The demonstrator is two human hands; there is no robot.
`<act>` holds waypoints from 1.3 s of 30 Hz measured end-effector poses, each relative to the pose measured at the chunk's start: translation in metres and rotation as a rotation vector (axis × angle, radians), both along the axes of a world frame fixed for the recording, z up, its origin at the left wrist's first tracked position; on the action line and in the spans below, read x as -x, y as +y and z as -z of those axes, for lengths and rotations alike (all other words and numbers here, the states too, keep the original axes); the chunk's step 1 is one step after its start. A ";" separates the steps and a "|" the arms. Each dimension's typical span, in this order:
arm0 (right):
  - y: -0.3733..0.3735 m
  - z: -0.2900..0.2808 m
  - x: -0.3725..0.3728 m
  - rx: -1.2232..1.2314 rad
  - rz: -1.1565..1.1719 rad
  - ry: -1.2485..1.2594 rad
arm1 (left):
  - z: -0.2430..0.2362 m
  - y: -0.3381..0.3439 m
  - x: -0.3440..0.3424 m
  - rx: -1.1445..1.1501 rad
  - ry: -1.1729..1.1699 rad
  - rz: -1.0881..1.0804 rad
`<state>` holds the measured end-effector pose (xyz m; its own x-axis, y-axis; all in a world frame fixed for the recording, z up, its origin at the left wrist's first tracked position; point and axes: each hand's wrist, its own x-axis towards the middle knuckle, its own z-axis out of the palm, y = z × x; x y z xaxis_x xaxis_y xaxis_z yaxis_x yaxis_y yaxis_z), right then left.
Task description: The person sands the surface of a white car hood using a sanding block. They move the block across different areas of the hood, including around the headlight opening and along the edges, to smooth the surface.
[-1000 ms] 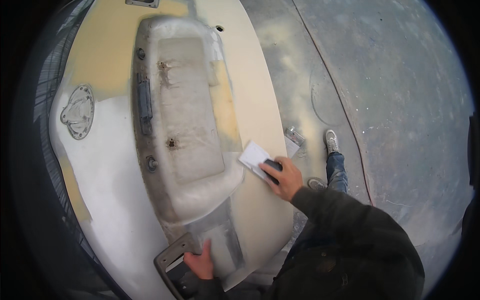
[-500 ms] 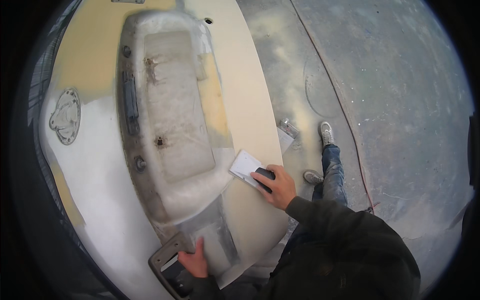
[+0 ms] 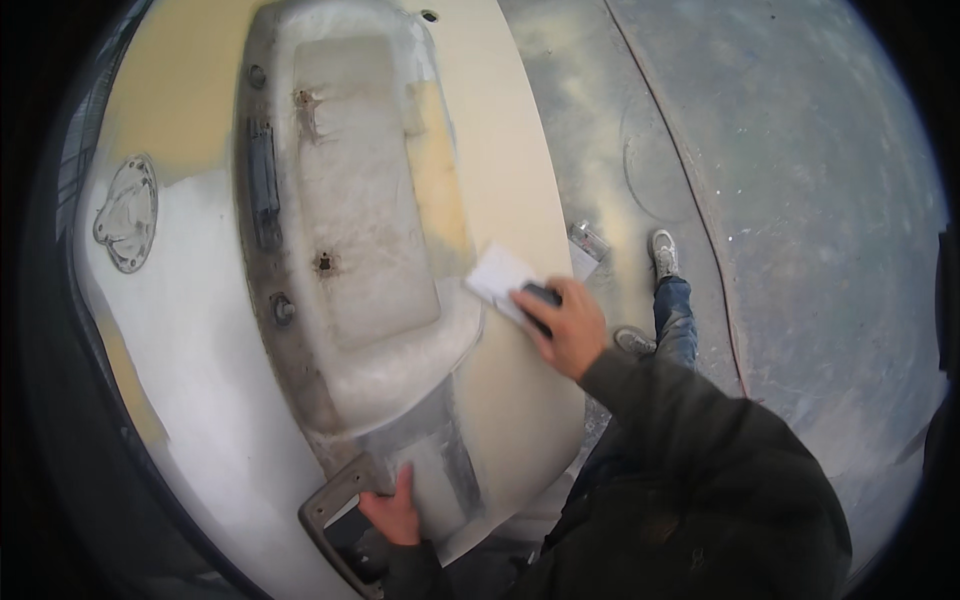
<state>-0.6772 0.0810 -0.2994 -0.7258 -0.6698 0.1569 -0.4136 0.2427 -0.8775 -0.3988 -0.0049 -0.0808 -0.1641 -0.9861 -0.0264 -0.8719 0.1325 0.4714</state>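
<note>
My right hand [image 3: 572, 325] is closed round the black grip of a sanding block [image 3: 500, 282] with a pale, flat base. The block lies against a car's body panel [image 3: 525, 400], on its cream-coloured filler, beside the recessed plate area [image 3: 365, 200]. It is slightly blurred by motion. Lower down, my left hand [image 3: 395, 512] holds the edge of the lamp opening [image 3: 345, 492] at the panel's corner. Its thumb points up along the panel, while the other fingers curl into the opening and are partly hidden.
A bare lamp recess [image 3: 128, 215] shows on the panel's left. Rust-edged holes [image 3: 324, 262] mark the plate area. On the grey floor, a small clear-and-white object [image 3: 588, 242] lies near my shoe [image 3: 663, 252]. A reddish hose [image 3: 690, 165] runs across the floor.
The right hand has moved the sanding block a little up the panel. My left hand keeps its hold on the opening's edge. The whole view has shifted slightly.
</note>
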 end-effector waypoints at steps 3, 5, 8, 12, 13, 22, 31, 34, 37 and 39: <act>-0.011 -0.018 -0.012 -0.011 -0.024 -0.045 | -0.006 0.005 0.001 0.022 0.003 -0.020; 0.012 -0.023 -0.057 -0.045 -0.058 -0.144 | -0.004 0.004 -0.002 0.028 -0.030 -0.022; 0.031 -0.051 -0.099 0.023 -0.047 -0.316 | -0.002 0.003 -0.002 0.030 -0.081 -0.015; 0.014 -0.026 -0.050 -0.025 0.018 -0.054 | -0.002 0.003 0.002 0.057 -0.066 0.004; 0.016 -0.026 -0.059 -0.017 0.031 -0.102 | -0.002 0.003 0.005 0.072 -0.065 0.018; 0.009 -0.041 -0.079 0.028 0.027 -0.093 | -0.003 0.004 0.007 0.087 -0.071 0.023; 0.020 -0.056 -0.079 -0.002 -0.127 -0.160 | -0.005 0.004 0.008 0.060 -0.101 0.004; 0.022 -0.043 -0.061 0.022 -0.193 -0.030 | -0.003 0.003 0.001 0.059 -0.065 0.000; 0.013 -0.041 -0.049 -0.031 -0.100 -0.090 | -0.004 0.001 0.000 0.003 -0.083 -0.023; 0.024 -0.062 -0.078 0.006 -0.185 -0.165 | -0.002 0.002 -0.002 0.066 -0.116 -0.011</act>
